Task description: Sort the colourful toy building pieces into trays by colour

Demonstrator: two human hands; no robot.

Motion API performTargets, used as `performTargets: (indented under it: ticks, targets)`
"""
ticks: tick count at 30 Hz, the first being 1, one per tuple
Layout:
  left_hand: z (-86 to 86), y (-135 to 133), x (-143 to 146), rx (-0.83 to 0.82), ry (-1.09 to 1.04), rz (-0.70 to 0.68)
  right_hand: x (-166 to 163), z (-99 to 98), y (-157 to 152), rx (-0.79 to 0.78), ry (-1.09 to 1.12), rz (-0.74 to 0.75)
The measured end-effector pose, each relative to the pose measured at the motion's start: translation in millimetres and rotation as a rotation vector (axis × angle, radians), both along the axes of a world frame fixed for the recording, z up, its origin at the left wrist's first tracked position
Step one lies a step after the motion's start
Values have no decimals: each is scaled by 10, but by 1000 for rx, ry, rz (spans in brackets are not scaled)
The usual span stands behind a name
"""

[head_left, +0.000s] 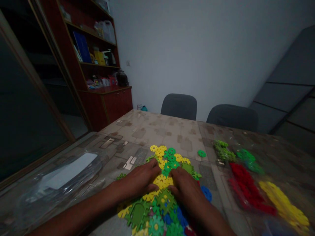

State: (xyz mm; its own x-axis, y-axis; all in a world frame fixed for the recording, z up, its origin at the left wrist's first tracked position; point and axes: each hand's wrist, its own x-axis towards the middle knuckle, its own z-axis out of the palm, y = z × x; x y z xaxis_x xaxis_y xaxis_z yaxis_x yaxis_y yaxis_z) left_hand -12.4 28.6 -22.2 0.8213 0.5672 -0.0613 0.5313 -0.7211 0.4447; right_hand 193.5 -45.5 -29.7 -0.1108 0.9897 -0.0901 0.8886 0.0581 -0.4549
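Note:
Over a heap of plastic interlocking discs [157,226] on the table, my two hands face each other. My left hand [145,173] has its fingers curled and its thumb against the edge of a yellow notched disc [161,181]. From the other side, my right hand [183,183] is closed at the same yellow pieces, its fingertips partly hidden. Beyond the hands, yellow and green discs [169,157] lie together in a cluster. Square green pieces [138,213] with toothed edges are in the heap. A blue disc [206,193] rests beside my right wrist.
On the right lie bagged red pieces [249,186], yellow discs [283,201], and green pieces [223,150]. A single green disc [201,153] sits farther back. Clear plastic packaging [71,177] covers the table's left side. Two grey chairs [179,106] stand behind the table.

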Motion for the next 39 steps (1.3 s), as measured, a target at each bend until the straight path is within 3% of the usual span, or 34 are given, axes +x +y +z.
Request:
performTargets:
  ticks: [4,8,14,19,33,39]
  targets:
    - [-54,46,2,-28,-101,-61,70,-8,5,25,93,-11]
    - [75,157,-90,-43,-129,1,196,75,56,47,178,-51]
    - [303,220,-333,-472,159,-17,278,92,89,58,207,-33]
    - [327,129,-239,-282,174,17,144,49,8,13,148,-28]
    - [324,37,-111,-318,175,5,134,25,28,0,222,-36]
    - [359,106,-154,-246,79,54,182,79,80,56,252,-31]
